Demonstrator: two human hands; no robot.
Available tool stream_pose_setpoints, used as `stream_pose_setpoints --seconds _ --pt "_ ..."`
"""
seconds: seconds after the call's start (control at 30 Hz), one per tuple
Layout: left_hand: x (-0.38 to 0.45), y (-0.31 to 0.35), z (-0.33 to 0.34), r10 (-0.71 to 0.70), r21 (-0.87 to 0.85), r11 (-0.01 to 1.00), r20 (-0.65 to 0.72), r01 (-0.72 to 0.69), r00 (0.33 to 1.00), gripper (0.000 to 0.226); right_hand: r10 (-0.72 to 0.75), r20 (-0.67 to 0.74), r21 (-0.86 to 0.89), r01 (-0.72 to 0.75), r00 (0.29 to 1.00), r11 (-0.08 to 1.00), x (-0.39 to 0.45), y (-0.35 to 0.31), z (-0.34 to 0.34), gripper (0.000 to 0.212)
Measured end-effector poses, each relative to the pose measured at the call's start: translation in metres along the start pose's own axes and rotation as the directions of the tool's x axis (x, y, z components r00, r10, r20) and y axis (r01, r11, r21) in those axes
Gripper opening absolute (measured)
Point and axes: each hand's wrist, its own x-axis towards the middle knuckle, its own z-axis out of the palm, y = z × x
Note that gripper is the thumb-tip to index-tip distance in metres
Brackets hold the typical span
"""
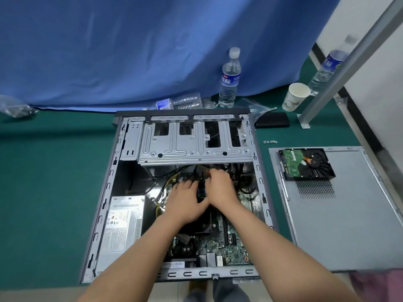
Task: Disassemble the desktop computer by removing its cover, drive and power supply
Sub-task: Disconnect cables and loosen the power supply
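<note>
Matt grey metal case (122,162), clear glossy plastic bottle (229,83).

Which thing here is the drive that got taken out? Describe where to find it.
Right of the open computer case lies its flat grey cover. The drive rests on the cover's far corner: a black slab with a green circuit board facing up, unlike the tiny loose screws beyond it.

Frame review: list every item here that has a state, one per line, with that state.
Computer case: open, lying flat.
Side cover: off, flat on the table.
Hard drive: removed, lying on the cover.
Power supply: still in the case.
Upright bottle: capped.
Paper cup: upright.
Left hand: inside the case, on the cables.
Right hand: gripping a connector.
</note>
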Motion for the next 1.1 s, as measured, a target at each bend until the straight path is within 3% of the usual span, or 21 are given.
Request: stream_pose_setpoints --seconds 0.2,0.37,0.6,0.9,1.1 --pt "0.004 -0.002 0.007 0.032 0.109 0.994 -0.047 -0.026 0.998 0.072 0.123 -0.025 -0.115 -0.125 0.992 0.986 0.016 0.003 0.009 0.019" --pt "0.006 -0.005 0.015 0.032 0.138 0.99 -0.062 -0.023 0.998 0.072 0.16 -0.017 -0.103 -0.161 0.987 0.982 0.026 0.008 0.018 0.017" --pt "0.007 -0.008 0.014 0.083 0.148 0.987 -0.095 -0.069 0.992 0.073 0.038 -0.037 -0.02 -0.039 0.999 0.999 0.03 0.023 0.022 0.047" --pt "0.005 -0.008 0.013 0.084 0.154 0.986 -0.159 -0.06 0.984 0.061 0.06 -0.019 -0.134 -0.062 0.998 0.989 0.043 0.02 0.026 0.037" --pt "0.005 -0.008 0.013 0.082 0.173 0.983 -0.126 -0.06 0.989 0.047 0.071 0.005 -0.101 -0.07 0.997 0.992 0.045 0.022 0.026 0.029"
